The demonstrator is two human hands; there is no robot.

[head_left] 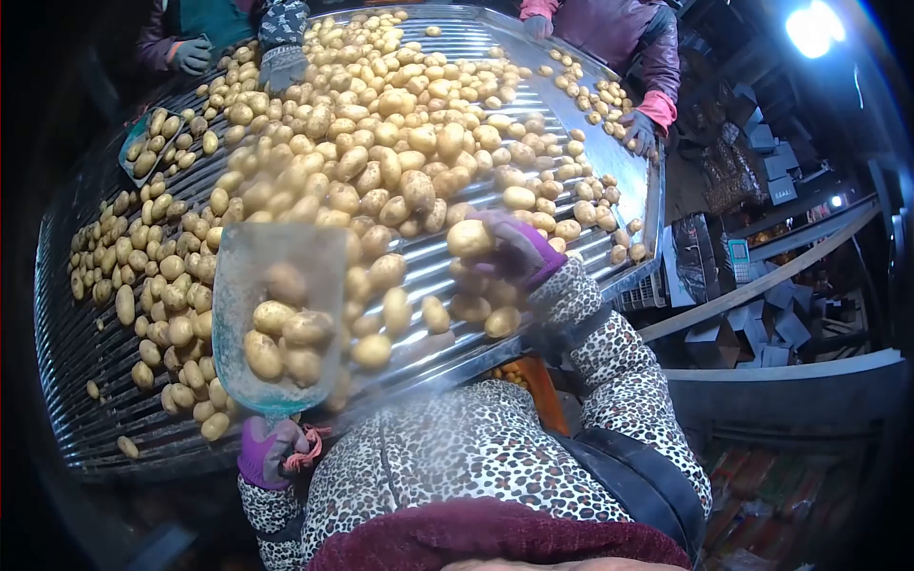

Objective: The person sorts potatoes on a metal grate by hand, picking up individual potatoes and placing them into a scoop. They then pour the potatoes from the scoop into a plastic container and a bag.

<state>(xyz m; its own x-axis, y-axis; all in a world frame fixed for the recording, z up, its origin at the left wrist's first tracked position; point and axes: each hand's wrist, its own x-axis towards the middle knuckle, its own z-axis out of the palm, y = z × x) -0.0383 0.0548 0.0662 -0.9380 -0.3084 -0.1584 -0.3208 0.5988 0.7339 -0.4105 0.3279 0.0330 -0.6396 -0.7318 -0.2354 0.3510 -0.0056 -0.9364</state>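
- The left hand (271, 447), in a purple glove, is clenched round the handle of a translucent plastic scoop (278, 314). The scoop is tilted up over the near edge of the ridged metal surface (67, 352) and carries several potatoes.
- The right hand (514, 249), also gloved, grips one potato (468, 238) above the near right edge.
- Loose potatoes (381, 143) cover the surface.
- A co-worker's gloved hand (640, 128) rests at the right edge.

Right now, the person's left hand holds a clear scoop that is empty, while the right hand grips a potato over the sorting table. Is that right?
Not quite. The head view shows the scoop in the left hand holding several potatoes, not empty. The right hand does grip a potato over the sorting table.
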